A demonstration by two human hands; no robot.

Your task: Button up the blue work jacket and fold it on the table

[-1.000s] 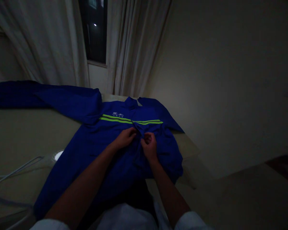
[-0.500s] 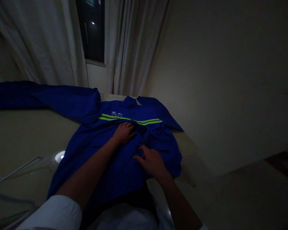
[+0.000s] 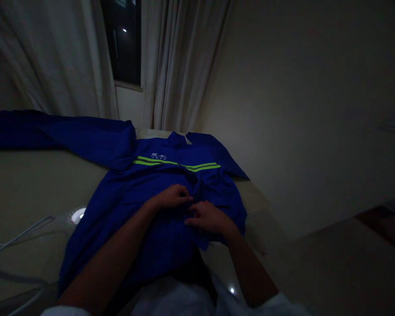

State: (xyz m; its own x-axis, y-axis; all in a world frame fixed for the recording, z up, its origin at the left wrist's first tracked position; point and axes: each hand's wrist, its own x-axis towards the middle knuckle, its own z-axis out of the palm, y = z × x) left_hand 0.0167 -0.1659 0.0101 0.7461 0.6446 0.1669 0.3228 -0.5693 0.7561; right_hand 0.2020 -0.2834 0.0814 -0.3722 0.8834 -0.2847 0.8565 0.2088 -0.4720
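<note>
A blue jacket (image 3: pixel 158 245) with two bright yellow-green stripes and a small white print on the chest lies front up on the table. Its collar points away from me, and one sleeve stretches far to the left. Below the stripes the front opening gapes in a fold. My left hand (image 3: pixel 174 196) is at that opening, its fingers curled closed on the cloth edge. Just right of it and nearer to me, my right hand (image 3: pixel 210 217) has its fingers bent on the cloth of the other front edge. The fingertips are dim and partly hidden.
The pale table (image 3: pixel 26 188) carries a white cable (image 3: pixel 29 230) and a shiny round white spot (image 3: pixel 78 215) at the left. Behind are curtains (image 3: pixel 171 66) around a dark window (image 3: pixel 123 44). A plain wall (image 3: pixel 299 109) rises at the right.
My left hand has come down from the stripes toward me, next to my right hand, and its fingers have curled in. A jacket edge below my right hand has shifted.
</note>
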